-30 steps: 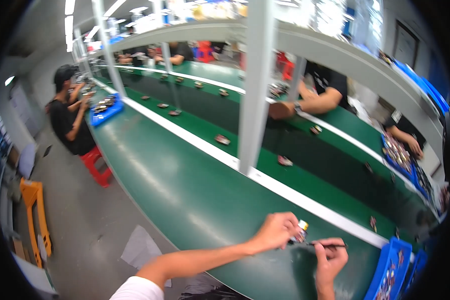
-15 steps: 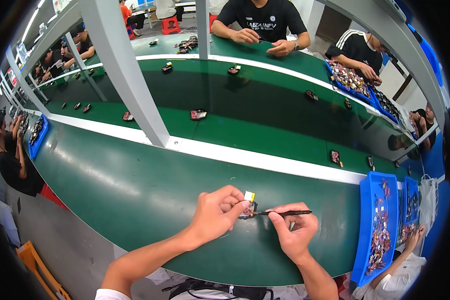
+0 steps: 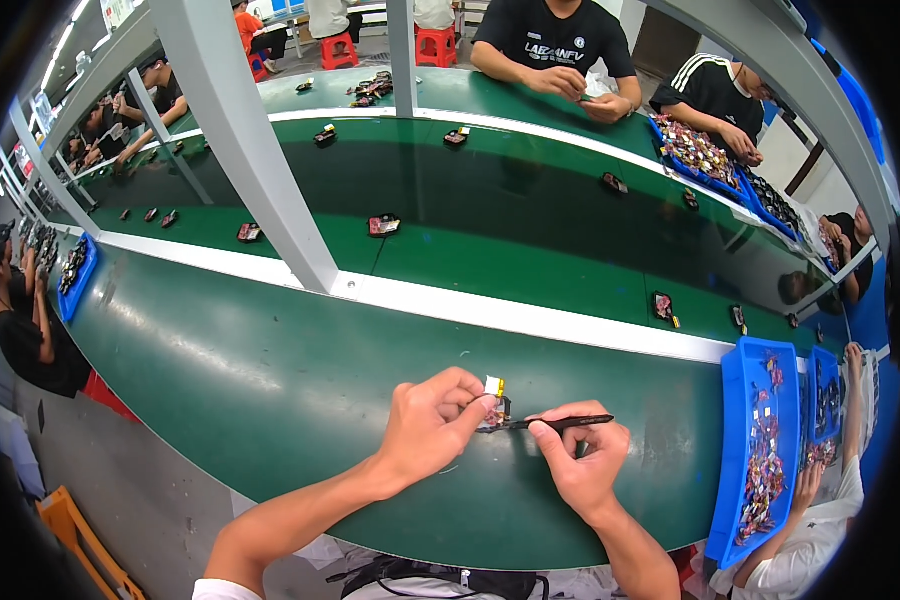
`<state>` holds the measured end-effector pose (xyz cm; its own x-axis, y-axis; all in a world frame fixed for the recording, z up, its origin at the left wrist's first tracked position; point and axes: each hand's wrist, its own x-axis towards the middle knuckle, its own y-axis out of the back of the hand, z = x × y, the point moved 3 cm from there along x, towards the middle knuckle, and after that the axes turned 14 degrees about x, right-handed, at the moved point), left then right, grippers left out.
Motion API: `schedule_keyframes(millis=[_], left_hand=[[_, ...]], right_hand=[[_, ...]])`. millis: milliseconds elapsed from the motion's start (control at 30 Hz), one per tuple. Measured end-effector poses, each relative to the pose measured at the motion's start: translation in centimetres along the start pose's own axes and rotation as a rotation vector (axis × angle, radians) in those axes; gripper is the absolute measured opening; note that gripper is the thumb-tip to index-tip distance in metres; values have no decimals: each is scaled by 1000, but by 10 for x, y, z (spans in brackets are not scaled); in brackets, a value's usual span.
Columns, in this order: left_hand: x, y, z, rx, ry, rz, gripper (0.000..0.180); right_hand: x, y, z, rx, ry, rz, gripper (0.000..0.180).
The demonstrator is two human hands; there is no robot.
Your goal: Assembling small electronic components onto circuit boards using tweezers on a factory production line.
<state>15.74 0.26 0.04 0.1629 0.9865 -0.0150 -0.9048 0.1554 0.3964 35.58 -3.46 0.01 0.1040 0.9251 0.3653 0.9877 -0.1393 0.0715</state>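
Observation:
At the near side of the green table, my left hand (image 3: 432, 418) pinches a small black electronic housing (image 3: 503, 410) with a reddish board inside. A white and yellow battery (image 3: 494, 386) sticks up from it beside my fingertips. My fingers cover part of the housing. In my right hand (image 3: 588, 458) are slim black tweezers (image 3: 582, 422), gripped between thumb and fingers. Their tip points left and reaches the lower right part of the housing; whether it grips a small part there I cannot tell.
Right of my hands stands a blue tray (image 3: 730, 430) of loose boards and batteries. Beyond a white rail (image 3: 490, 317), a green conveyor belt (image 3: 530, 255) carries several small housings. A grey post (image 3: 260, 170) rises at the left of centre. Co-workers sit across and at both sides.
My right hand and the tweezers have shifted slightly left; my left hand stays nearly still. Housings on the belt have slid a little left. A co-worker's arm at the right has reached forward.

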Motion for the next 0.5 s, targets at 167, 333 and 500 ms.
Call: schedule_keyframes(millis=[167, 333, 500], left_hand=[[0, 0, 0, -34, 41, -31, 11], [0, -5, -6, -79, 16, -12, 11], [0, -10, -9, -110, 6, -19, 12]], right_hand=[[0, -1, 3, 53, -36, 41, 12], [-1, -1, 7, 9, -23, 19, 13], [-2, 2, 6, 57, -93, 35, 13]])
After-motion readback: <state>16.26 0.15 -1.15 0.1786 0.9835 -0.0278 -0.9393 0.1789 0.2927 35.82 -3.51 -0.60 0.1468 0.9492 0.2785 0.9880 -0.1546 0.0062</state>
